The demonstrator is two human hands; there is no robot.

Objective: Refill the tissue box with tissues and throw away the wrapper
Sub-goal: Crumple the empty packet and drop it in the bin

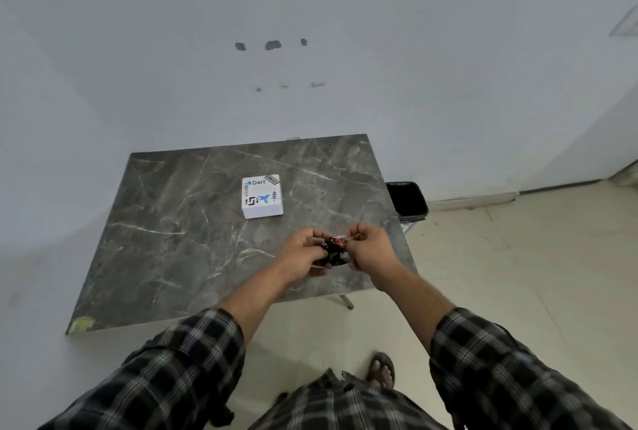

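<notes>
A white tissue box (262,196) with stickers on its top sits near the middle of the dark marble table (165,222). In front of it, above the table's near right part, both hands grip a small dark tissue pack (334,250) with red print on its wrapper. My left hand (303,251) holds the pack's left side from below. My right hand (371,250) pinches the wrapper at its top right end. Most of the pack is hidden by the fingers.
A black bin (407,200) with a dark liner stands on the floor just past the table's right edge, against the wall. The table's far edge meets a white wall. Pale tiled floor (500,274) stretches to the right. My sandalled foot (381,369) shows below.
</notes>
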